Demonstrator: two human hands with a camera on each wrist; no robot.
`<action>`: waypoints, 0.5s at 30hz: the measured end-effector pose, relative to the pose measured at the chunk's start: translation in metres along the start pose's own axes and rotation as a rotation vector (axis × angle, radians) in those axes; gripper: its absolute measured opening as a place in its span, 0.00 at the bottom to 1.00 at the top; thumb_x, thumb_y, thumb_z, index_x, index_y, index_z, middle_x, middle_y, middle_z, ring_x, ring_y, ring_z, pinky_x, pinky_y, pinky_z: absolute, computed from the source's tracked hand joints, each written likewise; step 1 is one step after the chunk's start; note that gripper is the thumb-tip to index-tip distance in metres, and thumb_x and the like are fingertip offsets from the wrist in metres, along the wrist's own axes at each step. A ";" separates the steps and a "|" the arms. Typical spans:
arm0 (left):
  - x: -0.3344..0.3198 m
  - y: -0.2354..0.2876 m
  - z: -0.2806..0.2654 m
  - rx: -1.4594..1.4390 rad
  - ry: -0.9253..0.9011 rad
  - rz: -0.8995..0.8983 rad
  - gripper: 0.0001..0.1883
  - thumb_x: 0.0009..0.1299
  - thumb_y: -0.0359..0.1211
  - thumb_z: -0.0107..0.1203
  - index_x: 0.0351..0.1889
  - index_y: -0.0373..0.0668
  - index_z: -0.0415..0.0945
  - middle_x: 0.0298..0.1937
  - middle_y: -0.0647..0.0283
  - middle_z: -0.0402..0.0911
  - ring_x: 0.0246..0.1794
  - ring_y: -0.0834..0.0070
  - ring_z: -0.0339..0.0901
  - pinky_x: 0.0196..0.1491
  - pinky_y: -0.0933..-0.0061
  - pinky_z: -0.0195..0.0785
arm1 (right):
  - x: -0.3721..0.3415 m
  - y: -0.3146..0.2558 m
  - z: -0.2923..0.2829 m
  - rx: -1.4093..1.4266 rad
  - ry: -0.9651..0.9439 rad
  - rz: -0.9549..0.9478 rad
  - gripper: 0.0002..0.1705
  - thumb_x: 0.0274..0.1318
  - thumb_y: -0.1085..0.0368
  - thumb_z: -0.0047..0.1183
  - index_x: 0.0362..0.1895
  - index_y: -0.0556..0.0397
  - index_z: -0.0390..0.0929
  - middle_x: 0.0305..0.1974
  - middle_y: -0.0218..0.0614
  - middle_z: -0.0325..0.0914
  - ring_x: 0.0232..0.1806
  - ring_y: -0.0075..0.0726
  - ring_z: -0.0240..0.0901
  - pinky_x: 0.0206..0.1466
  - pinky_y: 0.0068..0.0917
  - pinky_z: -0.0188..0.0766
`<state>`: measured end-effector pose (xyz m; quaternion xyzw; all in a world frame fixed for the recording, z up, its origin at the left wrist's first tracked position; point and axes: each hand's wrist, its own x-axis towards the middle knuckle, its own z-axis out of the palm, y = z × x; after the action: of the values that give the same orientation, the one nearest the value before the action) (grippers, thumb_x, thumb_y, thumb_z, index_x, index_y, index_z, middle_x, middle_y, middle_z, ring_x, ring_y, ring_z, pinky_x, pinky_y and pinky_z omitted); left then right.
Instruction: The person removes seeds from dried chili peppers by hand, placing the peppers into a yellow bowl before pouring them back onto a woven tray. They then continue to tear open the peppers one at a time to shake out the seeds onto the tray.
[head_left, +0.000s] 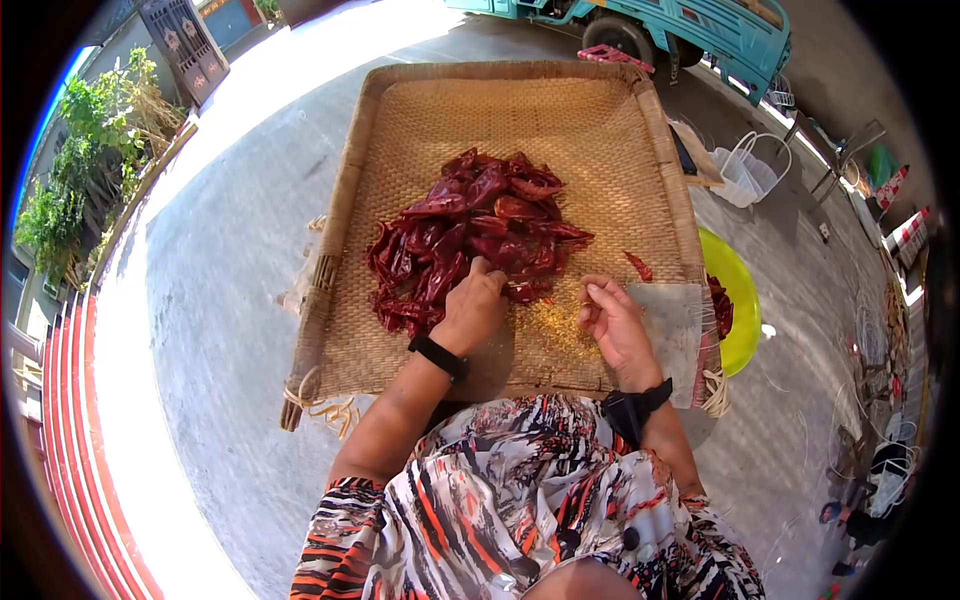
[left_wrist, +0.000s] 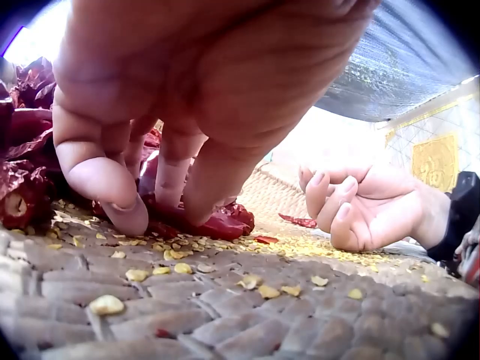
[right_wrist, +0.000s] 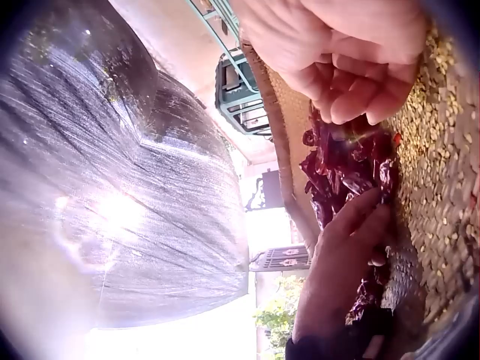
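Observation:
A heap of dried red chili peppers (head_left: 480, 225) lies on a woven tray (head_left: 620, 130). At the heap's near edge my left hand (head_left: 472, 308) reaches down, its fingers and thumb closing around a dried chili pepper (left_wrist: 217, 223) low on the weave. My right hand (head_left: 618, 325) hovers over the tray to the right, palm turned inward and fingers loosely curled, with nothing visible in it. Yellow seeds (head_left: 555, 325) are scattered between the two hands. A single small red piece of chili (head_left: 638, 266) lies apart, beyond the right hand.
A yellow-green basin (head_left: 742, 310) with more red chilies stands right of the tray, partly under its edge. A grey patch (head_left: 670, 315) covers the tray's right near corner. Farther off are a white basket (head_left: 745, 175) and a turquoise vehicle (head_left: 700, 40).

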<state>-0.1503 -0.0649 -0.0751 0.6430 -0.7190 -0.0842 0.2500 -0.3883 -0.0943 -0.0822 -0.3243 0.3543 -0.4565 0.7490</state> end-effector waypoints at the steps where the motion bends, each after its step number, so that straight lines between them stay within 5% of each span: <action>1: 0.002 0.005 -0.005 -0.013 -0.018 -0.036 0.13 0.61 0.28 0.57 0.45 0.43 0.78 0.48 0.52 0.72 0.44 0.51 0.77 0.44 0.57 0.74 | -0.001 0.000 0.001 -0.008 -0.003 0.002 0.10 0.67 0.65 0.50 0.50 0.49 0.76 0.35 0.26 0.77 0.29 0.20 0.74 0.34 0.20 0.76; 15: 0.006 0.016 -0.007 -0.219 -0.023 0.139 0.03 0.64 0.29 0.57 0.34 0.41 0.77 0.44 0.57 0.76 0.40 0.55 0.78 0.40 0.59 0.73 | -0.006 -0.001 0.006 -0.102 -0.005 -0.041 0.12 0.68 0.61 0.49 0.51 0.50 0.75 0.37 0.26 0.77 0.30 0.17 0.73 0.36 0.18 0.75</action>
<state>-0.1610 -0.0665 -0.0603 0.5594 -0.7512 -0.1522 0.3156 -0.3858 -0.0880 -0.0770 -0.3704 0.3683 -0.4522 0.7229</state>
